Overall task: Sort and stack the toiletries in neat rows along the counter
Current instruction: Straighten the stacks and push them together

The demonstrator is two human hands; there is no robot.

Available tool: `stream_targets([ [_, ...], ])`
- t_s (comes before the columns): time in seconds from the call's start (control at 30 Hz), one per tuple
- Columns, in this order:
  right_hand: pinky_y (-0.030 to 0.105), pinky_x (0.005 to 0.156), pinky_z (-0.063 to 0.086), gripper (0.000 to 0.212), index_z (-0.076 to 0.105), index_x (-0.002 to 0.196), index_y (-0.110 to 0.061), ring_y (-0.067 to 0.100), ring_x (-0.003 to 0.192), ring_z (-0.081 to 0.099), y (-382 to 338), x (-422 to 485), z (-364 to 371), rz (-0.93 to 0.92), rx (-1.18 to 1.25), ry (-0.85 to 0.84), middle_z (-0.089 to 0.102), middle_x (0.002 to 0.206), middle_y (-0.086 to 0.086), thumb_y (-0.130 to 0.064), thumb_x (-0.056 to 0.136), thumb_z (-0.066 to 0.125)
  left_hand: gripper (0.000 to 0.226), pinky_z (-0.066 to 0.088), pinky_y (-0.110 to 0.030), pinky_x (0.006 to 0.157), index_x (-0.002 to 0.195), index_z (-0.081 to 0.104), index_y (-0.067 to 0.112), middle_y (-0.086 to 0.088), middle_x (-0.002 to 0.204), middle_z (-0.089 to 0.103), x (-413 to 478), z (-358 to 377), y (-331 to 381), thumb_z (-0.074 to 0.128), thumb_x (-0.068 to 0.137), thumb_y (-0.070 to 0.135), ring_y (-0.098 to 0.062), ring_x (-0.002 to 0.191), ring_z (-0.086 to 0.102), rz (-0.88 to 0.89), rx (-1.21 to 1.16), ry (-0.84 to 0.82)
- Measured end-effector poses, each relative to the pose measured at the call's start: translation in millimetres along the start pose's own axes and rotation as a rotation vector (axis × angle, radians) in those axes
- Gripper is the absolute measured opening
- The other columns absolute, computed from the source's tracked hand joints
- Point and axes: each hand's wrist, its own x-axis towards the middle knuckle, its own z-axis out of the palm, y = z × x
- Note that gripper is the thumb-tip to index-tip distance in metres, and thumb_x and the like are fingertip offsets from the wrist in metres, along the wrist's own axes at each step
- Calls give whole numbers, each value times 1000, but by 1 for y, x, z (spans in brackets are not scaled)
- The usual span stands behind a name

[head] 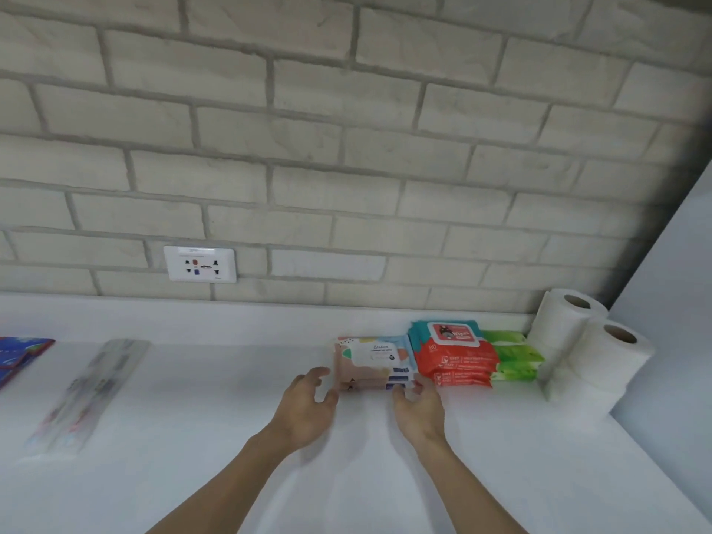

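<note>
- Flanking the pink wipes stack (pixel 375 362), both hands sit at its near side. The left hand (pixel 308 402) is just off the stack's left end, and the right hand (pixel 418 404) is at its front right corner.
- The left fingers (pixel 321 373) are loosely curved and spread, holding nothing. They are just beside the pack, and I cannot tell whether they touch it.
- The right fingers (pixel 404 393) reach the corner of the stack, but the tips are blurred. I cannot tell whether they pinch the wrapper or only rest against it.
- The stack's long axis runs left to right, parallel to the wall, so each hand faces one short end. From either set of fingers the stack lies ahead, toward the wall.
- On its right the stack sits close against the red wipes stack (pixel 452 356). Beyond that come the green wipes stack (pixel 512 354) and the toilet rolls (pixel 589 341), all in one row on the bench (pixel 501 456).
- Any squaring nudge probably falls to the left hand, which has open bench around it (the right one is crowded by the red packs).
- A toothbrush pack (pixel 88 391) lies slantwise, well apart to the left, and looks unsorted as yet.
</note>
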Motion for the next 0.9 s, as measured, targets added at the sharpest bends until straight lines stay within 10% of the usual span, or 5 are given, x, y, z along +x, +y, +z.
stream_targets([
  [0.37, 30, 100, 47, 49, 45, 138, -19, 19, 119, 57, 9, 17, 5, -4, 64, -70, 57, 128, 2, -18, 92, 62, 55, 43, -31, 100, 146, 34, 26, -4, 136, 52, 39, 25, 14, 52, 95, 39, -21, 123, 51, -109, -89, 14],
  [0.6, 20, 85, 41, 41, 51, 134, -20, 14, 104, 57, 15, 29, -1, -36, -25, -113, 59, 116, -2, -15, 95, 58, 26, 46, -37, 94, 113, 57, 14, -6, 116, 65, 48, 37, 33, 35, 101, 21, -25, 105, 59, -52, 28, 25],
  [0.9, 10, 73, 37, 34, 56, 130, -22, 15, 101, 61, 9, 37, 2, -139, -157, -97, 65, 120, 2, -14, 97, 55, 38, 44, -35, 96, 135, 51, 12, -11, 120, 65, 60, 42, 33, 32, 102, 15, -30, 112, 57, -67, 128, 81],
])
